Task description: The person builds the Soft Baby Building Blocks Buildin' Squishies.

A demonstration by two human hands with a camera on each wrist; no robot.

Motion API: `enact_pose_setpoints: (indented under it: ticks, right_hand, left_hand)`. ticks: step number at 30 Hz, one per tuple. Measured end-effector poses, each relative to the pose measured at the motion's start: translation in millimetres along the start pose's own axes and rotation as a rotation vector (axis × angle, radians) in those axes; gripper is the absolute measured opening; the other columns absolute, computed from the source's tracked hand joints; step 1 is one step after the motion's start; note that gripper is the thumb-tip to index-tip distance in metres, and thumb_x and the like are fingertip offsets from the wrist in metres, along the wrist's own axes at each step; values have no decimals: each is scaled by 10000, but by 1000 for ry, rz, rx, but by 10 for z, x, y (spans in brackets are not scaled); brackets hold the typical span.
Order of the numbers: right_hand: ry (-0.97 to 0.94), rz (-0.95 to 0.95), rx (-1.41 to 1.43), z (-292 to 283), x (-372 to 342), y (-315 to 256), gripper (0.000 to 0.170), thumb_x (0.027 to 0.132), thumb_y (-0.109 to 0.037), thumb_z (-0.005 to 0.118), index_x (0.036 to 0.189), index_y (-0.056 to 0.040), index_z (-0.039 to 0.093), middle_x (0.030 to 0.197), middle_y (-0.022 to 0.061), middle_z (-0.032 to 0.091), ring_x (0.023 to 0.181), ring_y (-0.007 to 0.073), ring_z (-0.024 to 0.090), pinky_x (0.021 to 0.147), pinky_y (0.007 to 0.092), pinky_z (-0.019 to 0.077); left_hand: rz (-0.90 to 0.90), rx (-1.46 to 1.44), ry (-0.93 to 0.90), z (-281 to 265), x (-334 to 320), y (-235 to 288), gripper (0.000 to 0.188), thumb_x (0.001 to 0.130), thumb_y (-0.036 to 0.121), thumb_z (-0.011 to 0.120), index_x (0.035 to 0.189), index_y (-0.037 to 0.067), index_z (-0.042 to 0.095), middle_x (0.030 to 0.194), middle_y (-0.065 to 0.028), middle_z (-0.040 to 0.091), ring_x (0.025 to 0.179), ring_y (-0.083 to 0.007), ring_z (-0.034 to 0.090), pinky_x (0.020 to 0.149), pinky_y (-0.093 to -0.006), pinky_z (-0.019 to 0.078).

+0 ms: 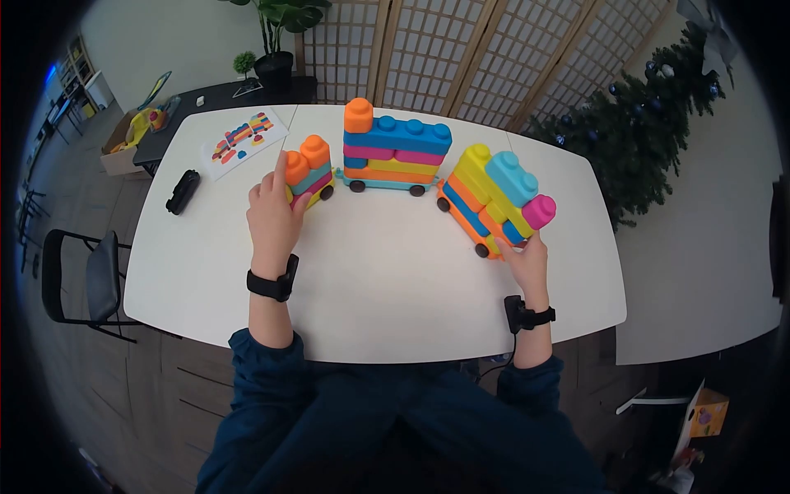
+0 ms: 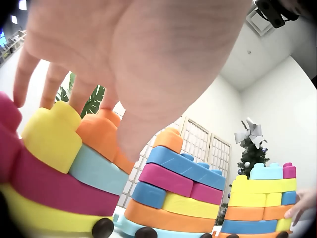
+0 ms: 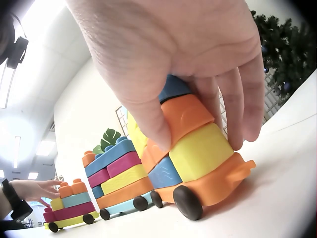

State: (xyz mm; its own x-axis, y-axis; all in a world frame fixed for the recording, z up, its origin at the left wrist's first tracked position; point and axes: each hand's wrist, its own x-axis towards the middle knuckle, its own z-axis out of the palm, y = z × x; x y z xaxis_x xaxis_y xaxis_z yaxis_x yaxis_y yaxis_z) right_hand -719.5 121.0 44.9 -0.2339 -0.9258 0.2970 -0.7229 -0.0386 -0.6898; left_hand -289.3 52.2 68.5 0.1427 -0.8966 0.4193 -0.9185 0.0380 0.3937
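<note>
Three wheeled wagons built of toy blocks stand in a curved row, end to end. My left hand (image 1: 276,210) holds the left wagon (image 2: 64,196) from above, thumb on the near side and fingers over the far side; it has a yellow base and orange, yellow, light blue and magenta blocks. The middle wagon (image 1: 395,165), with a light blue base and a long blue block on top, is untouched. At the right wagon (image 1: 485,193), which has an orange base, my right hand (image 1: 528,262) grips the near end, thumb on one side and fingers on the other.
A printed picture sheet (image 1: 241,142) and a black case (image 1: 183,192) lie on the left of the white table (image 1: 387,288). Behind are a potted plant (image 1: 276,66) and a folding screen (image 1: 428,58). A decorated tree (image 1: 634,123) stands beyond the right edge.
</note>
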Motion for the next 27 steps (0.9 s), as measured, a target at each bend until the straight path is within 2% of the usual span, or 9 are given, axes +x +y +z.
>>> enact_pose_setpoints:
  ticks: [11, 13, 14, 16, 18, 19, 21, 22, 27]
  right_hand:
    - [-60, 3, 57, -25, 23, 22, 675, 832, -176, 847, 1394, -30, 502, 1209, 156, 710, 1056, 313, 718, 898, 388, 582]
    - [-40, 38, 45, -150, -54, -48, 688, 828, -184, 853, 1399, -29, 502, 1240, 157, 690, 1082, 305, 704, 895, 385, 575]
    - [-28, 76, 36, -226, -120, -102, 700, 825, -191, 859, 1403, -28, 501, 1271, 158, 671, 1108, 296, 690, 893, 381, 568]
    - [92, 70, 202, -423, -244, -68, 673, 861, -176, 829, 1424, -27, 491, 1315, 157, 634, 1154, 254, 657, 872, 351, 556]
    - [288, 51, 350, -616, -388, -53, 501, 927, -130, 762, 1363, -5, 549, 1211, 138, 677, 1064, 207, 679, 852, 314, 551]
    - [399, 51, 409, -704, -478, -20, 361, 961, -112, 717, 1279, 2, 590, 1119, 126, 695, 995, 191, 684, 850, 302, 547]
    - [641, 34, 461, -797, -684, -62, 139, 1015, -104, 647, 1095, 10, 643, 936, 104, 710, 859, 166, 677, 827, 286, 537]
    - [766, 15, 450, -831, -775, -110, 134, 1035, -114, 622, 996, 9, 655, 845, 94, 707, 794, 156, 666, 807, 282, 531]
    - [942, -95, 239, -992, -1115, -126, 261, 1059, -147, 592, 848, 4, 622, 746, 81, 679, 721, 138, 618, 723, 285, 496]
  left_hand:
    - [58, -40, 8, -153, 7, -18, 837, 893, 192, 788, 1605, 169, 347, 1332, -135, 620, 1233, -373, 567, 984, -463, 522]
    - [347, -91, 378, -543, -5, 23, 762, 891, 203, 796, 1555, 130, 429, 1379, -145, 602, 1265, -340, 571, 966, -458, 519]
    - [304, -212, 386, -774, -66, 34, 651, 906, 162, 777, 1490, 87, 498, 1327, -142, 639, 1218, -302, 609, 937, -424, 525]
    - [237, -366, 438, -1192, -250, -58, 393, 941, 88, 727, 1313, 15, 625, 1153, -130, 704, 1061, -227, 679, 862, -348, 532]
    - [217, -370, 538, -1502, -441, -403, 145, 988, 51, 666, 1105, -30, 695, 953, -107, 725, 864, -163, 702, 775, -276, 526]
    - [221, -342, 592, -1623, -532, -618, 116, 1016, 47, 637, 1009, -45, 707, 874, -93, 719, 777, -137, 693, 734, -246, 519]
    - [154, -373, 725, -1768, -678, -872, 217, 1058, 81, 597, 907, -53, 677, 779, -69, 684, 686, -96, 630, 672, -221, 477]
    - [103, -350, 746, -1835, -764, -999, 259, 1067, 111, 594, 876, -46, 669, 736, -51, 657, 653, -80, 589, 634, -217, 438]
    - [-49, -166, 855, -2052, -1101, -1401, 384, 1080, 184, 594, 757, -18, 641, 628, -14, 575, 580, -50, 494, 554, -217, 331]
